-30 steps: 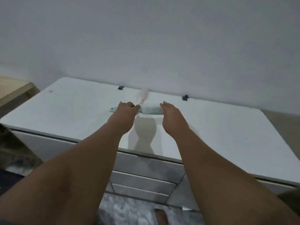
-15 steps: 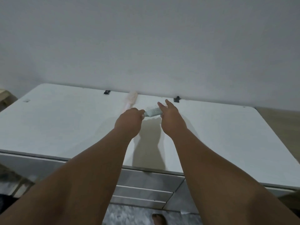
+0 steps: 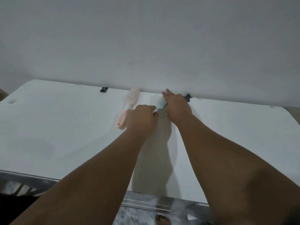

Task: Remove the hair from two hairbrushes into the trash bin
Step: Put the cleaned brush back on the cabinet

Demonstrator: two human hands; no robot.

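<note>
A pale green hairbrush (image 3: 160,103) is held up over the white cabinet top (image 3: 56,135) near the wall. My left hand (image 3: 143,120) is closed around its handle. My right hand (image 3: 177,108) rests on the brush head with fingers pressed into the bristles; any hair there is too small to tell. A pink and white hairbrush (image 3: 128,108) lies flat on the top just left of my left hand, handle toward me. No trash bin is in view.
The white cabinet stands against a plain wall, with two small black clips (image 3: 103,89) (image 3: 188,97) along its back edge. Drawer fronts (image 3: 146,203) show below the front edge. A bare foot (image 3: 162,220) is on the grey floor.
The view has moved closer and tilted down. The green brush has turned from lying sideways to pointing away, with my right hand now on its head.
</note>
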